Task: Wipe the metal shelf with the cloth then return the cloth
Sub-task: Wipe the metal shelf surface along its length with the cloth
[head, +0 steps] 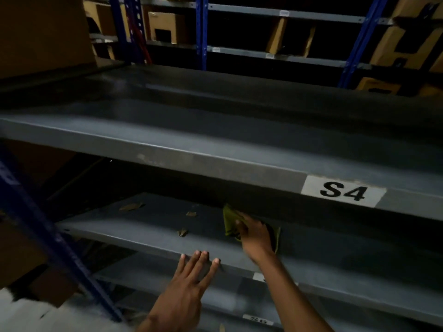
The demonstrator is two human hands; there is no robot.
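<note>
A grey metal shelf [143,226] runs across the lower middle, beneath the upper shelf [215,130] labelled S4. My right hand [255,234] presses a green cloth [229,220] flat on the lower shelf's surface, just under the S4 shelf's front lip. The far part of the cloth is hidden by that lip. My left hand [191,279] rests on the front edge of the same shelf, fingers spread and holding nothing. Dry leaf bits [130,206] lie on the shelf to the left of the cloth.
A blue upright post [48,236] slants down the left side. Cardboard boxes [165,27] sit on racks behind. More grey shelves lie below, one with a label [257,320]. A large brown box [43,32] stands at upper left.
</note>
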